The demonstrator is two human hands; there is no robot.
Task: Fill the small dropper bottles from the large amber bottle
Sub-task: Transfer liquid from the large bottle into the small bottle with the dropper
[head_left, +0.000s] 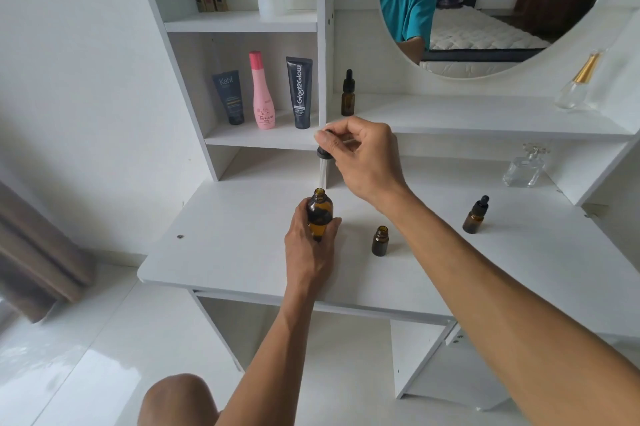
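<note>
amber bottle [319, 209]: open, upright, gripped by left hand [310, 249] | right hand [363, 158] pinches dropper [322, 165] at 12 o'clock, bulb hidden behind fingers [327, 141]

We see the large amber bottle [319, 214] upright and uncapped, a glass dropper [322, 169] tip at its mouth. To its right stands an open small bottle [380, 240]; capped ones stand further right [475, 215] and far on the shelf [347, 93].

Readable labels, shelf only:
"Kahf" on dark grey tube [229, 96]; "Tamara" on pink bottle [262, 93]; "Glad2Glow" vert. on black tube [299, 93]. Amber btls: no legible txt.
</note>
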